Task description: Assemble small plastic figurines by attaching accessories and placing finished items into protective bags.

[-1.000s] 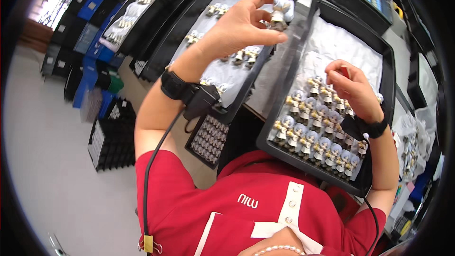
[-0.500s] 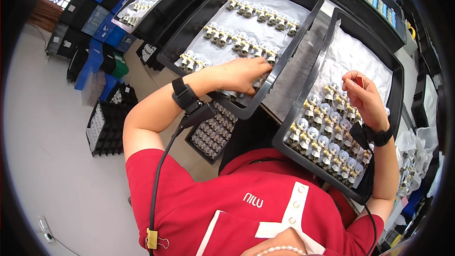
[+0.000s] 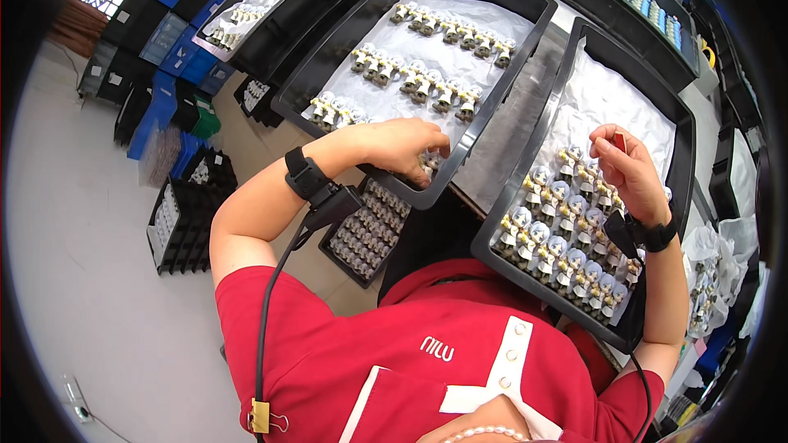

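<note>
My left hand (image 3: 402, 146) is bent down into the near corner of the left black tray (image 3: 538, 20). Its fingers are closed on a small figurine (image 3: 428, 162), partly hidden beneath them. Rows of similar pale-haired figurines (image 3: 423, 82) lie on the white liner beyond. Over the right black tray (image 3: 685, 123), my right hand (image 3: 630, 171) pinches a small flat red piece (image 3: 620, 143) between thumb and fingers. Below that hand, figurines (image 3: 566, 230) are packed in several close rows in the tray's near half.
On the floor at left are a black crate (image 3: 185, 230) and stacked blue and black bins (image 3: 176, 53). A lower tray of figurines (image 3: 365, 226) sits below the left tray's near edge. Another tray (image 3: 657, 20) holds blue-and-white pieces at the far right.
My left hand has drawn left and nearer to me within the left tray, uncovering figurines by the tray's right side. My right hand has hardly moved.
</note>
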Tool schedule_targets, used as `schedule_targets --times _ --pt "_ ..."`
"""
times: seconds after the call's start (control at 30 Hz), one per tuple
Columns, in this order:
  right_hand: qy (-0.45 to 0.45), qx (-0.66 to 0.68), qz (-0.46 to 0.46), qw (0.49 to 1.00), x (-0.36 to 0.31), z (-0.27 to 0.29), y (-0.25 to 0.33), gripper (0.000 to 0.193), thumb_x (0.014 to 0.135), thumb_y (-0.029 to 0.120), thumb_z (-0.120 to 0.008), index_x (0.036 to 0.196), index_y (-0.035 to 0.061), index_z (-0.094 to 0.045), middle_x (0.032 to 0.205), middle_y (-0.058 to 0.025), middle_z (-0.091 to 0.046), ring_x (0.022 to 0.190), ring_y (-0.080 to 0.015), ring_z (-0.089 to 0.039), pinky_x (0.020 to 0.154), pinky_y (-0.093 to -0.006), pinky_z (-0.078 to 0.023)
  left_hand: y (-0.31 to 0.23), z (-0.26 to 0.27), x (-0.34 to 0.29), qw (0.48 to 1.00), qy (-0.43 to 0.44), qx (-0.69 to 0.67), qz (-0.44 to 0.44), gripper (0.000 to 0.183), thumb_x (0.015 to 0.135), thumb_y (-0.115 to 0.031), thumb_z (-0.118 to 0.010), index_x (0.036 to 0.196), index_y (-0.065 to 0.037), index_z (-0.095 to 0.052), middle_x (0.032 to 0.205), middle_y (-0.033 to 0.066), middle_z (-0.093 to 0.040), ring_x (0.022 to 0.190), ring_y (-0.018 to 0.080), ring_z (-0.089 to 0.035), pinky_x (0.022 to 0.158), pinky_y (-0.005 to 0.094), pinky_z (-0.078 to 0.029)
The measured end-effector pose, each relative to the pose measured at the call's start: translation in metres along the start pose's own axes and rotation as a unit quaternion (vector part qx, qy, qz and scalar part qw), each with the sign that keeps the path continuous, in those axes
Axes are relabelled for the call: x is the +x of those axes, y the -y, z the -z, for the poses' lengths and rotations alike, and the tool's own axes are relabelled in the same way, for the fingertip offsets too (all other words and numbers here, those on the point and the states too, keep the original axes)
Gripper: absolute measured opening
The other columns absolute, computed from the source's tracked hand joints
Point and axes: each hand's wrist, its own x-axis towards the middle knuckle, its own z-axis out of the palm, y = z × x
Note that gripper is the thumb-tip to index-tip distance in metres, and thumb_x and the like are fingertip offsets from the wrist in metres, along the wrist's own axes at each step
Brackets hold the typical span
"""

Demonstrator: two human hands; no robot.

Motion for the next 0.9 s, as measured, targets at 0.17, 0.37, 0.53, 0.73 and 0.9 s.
schedule_targets --times 0.17,0.37,0.53,0.73,0.9 --pt "-0.004 0.005 0.016 1.0 0.0 0.003 0.002 0.016 0.088 0.018 -0.059 0.097 0.0053 -0.057 0.078 0.0021 -0.056 0.052 0.0008 -0.033 0.045 -0.0157 -0.023 0.006 -0.004 0.004 0.999 -0.003 0.027 -0.017 0.05 0.069 -0.032 -0.072 0.109 -0.006 -0.058 0.099 0.0159 -0.059 0.095 0.0331 -0.057 0.081 0.0396 -0.046" --pt "-0.003 -0.007 0.015 1.0 -0.003 0.001 0.003 0.015 0.088 0.019 -0.059 0.095 0.0062 -0.057 0.078 0.0023 -0.057 0.052 0.0004 -0.033 0.046 -0.0157 -0.024 0.021 0.019 0.014 1.0 -0.01 0.002 0.005 0.055 0.073 -0.037 -0.071 0.115 -0.006 -0.056 0.105 0.0167 -0.057 0.1 0.033 -0.055 0.086 0.039 -0.044" --pt "-0.008 0.002 0.016 1.0 -0.003 0.002 0.004 0.014 0.087 0.018 -0.059 0.095 0.0061 -0.058 0.078 0.002 -0.057 0.052 0.0005 -0.034 0.046 -0.0154 -0.024 0.027 0.011 0.015 0.998 -0.034 0.031 0.04 0.057 0.074 -0.038 -0.069 0.118 -0.005 -0.054 0.113 0.0178 -0.052 0.109 0.0323 -0.049 0.093 0.0379 -0.04" --pt "-0.012 -0.003 0.01 1.0 -0.003 0.003 0.004 0.013 0.087 0.017 -0.059 0.095 0.0056 -0.057 0.078 0.0014 -0.057 0.051 0.0005 -0.033 0.045 -0.0154 -0.024 0.032 0.002 0.013 0.995 -0.084 0.023 0.04 0.056 0.078 -0.033 -0.067 0.12 -0.001 -0.051 0.116 0.0176 -0.049 0.108 0.0323 -0.049 0.092 0.0371 -0.041" --pt "-0.005 0.008 0.003 1.0 -0.001 0.002 0.003 0.013 0.087 0.016 -0.059 0.095 0.0054 -0.057 0.078 0.0011 -0.057 0.052 0.0004 -0.033 0.045 -0.0153 -0.025 0.038 0.002 0.006 0.993 -0.117 0.024 0.021 0.05 0.078 -0.033 -0.067 0.115 -0.002 -0.054 0.112 0.0163 -0.051 0.105 0.0315 -0.051 0.09 0.0376 -0.042"
